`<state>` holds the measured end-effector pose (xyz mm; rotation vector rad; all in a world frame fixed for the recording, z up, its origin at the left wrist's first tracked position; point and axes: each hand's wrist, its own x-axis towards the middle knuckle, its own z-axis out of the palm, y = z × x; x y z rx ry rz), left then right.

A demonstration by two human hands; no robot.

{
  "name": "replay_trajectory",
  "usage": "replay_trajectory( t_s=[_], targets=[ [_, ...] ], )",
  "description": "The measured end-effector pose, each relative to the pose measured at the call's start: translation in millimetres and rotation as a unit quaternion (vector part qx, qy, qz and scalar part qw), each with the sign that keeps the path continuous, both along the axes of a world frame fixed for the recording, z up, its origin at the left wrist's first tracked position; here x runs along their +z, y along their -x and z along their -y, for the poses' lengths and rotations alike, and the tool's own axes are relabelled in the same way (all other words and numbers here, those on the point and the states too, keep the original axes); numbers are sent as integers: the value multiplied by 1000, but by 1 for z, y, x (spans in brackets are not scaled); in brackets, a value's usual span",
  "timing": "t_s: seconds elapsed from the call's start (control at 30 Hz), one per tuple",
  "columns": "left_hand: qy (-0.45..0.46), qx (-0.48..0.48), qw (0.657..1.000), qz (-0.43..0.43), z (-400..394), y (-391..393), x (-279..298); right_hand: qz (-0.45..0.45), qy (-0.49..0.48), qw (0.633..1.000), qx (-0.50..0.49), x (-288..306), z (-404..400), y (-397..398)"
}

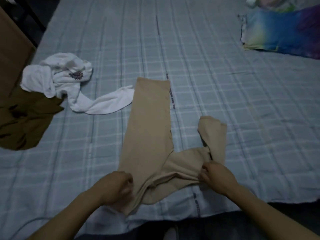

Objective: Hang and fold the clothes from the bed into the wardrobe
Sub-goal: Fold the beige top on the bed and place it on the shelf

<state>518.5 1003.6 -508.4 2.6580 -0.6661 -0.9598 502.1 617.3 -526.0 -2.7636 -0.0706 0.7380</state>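
Note:
Beige trousers (149,132) lie on the bed (216,80) near its front edge. One leg stretches straight away from me; the other bends off to the right and folds back on itself. My left hand (117,187) grips the waist end at the left. My right hand (216,175) pinches the cloth at the right side of the waist. A crumpled white garment (69,80) with a small dark motif lies at the left. An olive-brown garment (22,122) sits beside it at the bed's left edge.
A colourful blue, green and purple pillow (284,33) lies at the far right of the bed. A brown wooden panel (10,49) stands beyond the bed's left edge. The checked light blue sheet covers the whole bed.

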Motion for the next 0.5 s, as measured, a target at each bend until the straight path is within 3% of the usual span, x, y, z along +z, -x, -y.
replay_trajectory(
  t_s=[0.13, 0.33, 0.4, 0.5],
  targets=[
    [67, 76, 991, 93, 10, -40, -6, 77, -80, 993, -30, 8, -33, -44],
    [174, 93, 975, 103, 32, -50, -31, 61, -170, 980, 83, -14, -80, -61],
    [176, 46, 983, 39, 39, -32, -42, 1, -133, 978, 162, -27, -84, -51],
    [105, -143, 981, -84, 49, -11, -46, -25, -63, 948, 310, -38, -77, -32]
  ],
)
